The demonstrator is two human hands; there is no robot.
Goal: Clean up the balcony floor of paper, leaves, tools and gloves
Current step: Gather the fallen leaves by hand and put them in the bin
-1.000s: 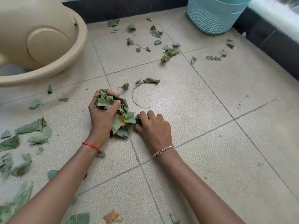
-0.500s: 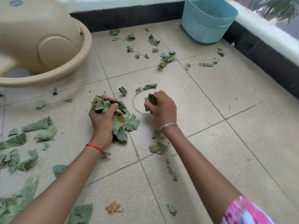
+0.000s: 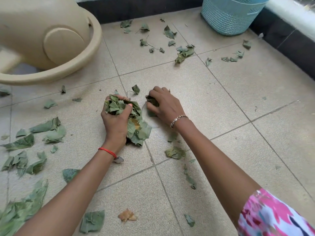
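1. Head view shows me the balcony floor (image 3: 221, 99), beige tiles with dry green leaves strewn over most of it.
2. The left hand (image 3: 117, 123) has its grip clamped on a thick bundle of leaves (image 3: 141, 132). Fingers curl over the far end, and the thumb presses in from the right.
3. The bundle's long axis runs from far to near and slants right at the near end. Its loose leaf tips fan out towards the wrist and rest on the floor, beside a tile joint.
4. The right hand (image 3: 163, 106) is just right of the bundle, knuckles up, its grip curled round a small dark clump (image 3: 152, 100) of leaves low against the tile.
5. I cannot tell whether the two handfuls touch; the gap between them is narrow.
6. Loose leaves lie in a spread on the left (image 3: 49, 132), and a few lie under the right forearm (image 3: 175, 152).
7. A far scatter (image 3: 185, 52) lies between the hands and the blue basket (image 3: 230, 17).
8. That basket stands upright in the far right corner, against the dark wall base.
9. A big beige tub (image 3: 51, 40) fills the far left.
10. One tan leaf (image 3: 127, 215) lies near me, between my forearms.
11. A red thread (image 3: 107, 151) circles the left wrist, and a metal bracelet (image 3: 179, 119) the right.
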